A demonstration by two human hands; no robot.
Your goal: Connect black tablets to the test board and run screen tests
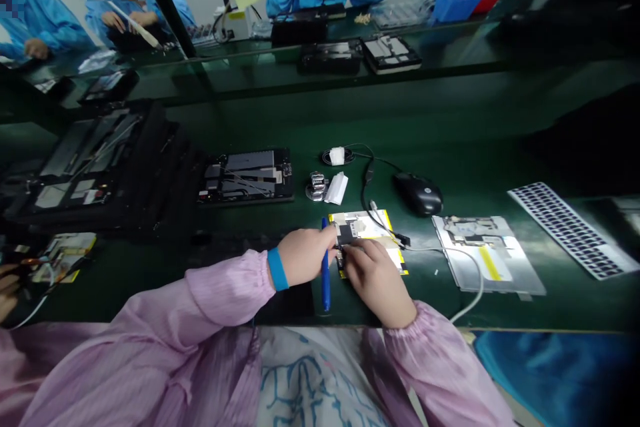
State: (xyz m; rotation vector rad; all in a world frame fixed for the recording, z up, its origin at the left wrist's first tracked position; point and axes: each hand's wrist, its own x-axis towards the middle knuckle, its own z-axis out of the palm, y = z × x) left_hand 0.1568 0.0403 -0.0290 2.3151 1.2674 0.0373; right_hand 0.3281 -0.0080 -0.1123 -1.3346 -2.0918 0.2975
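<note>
My left hand (303, 255), with a blue band at the wrist, is closed around a blue pen (326, 283) that points toward me. Its fingertips reach the left side of a battery assembly (370, 223) with yellow edges and a small dark circuit board (346, 233) on it. Over the lower part of this assembly my right hand (375, 273) is bent, its fingers pressed together at the board; what they pinch is hidden. A cable with a dark plug (403, 239) lies across the assembly's right side.
A black mouse (419, 193), a tally counter (317, 185) and an opened tablet (247, 177) lie beyond my hands. To the right are a silver panel (500, 260) and a sticker sheet (570, 230). Stacked tablets (90, 160) stand left. Co-workers sit across the bench.
</note>
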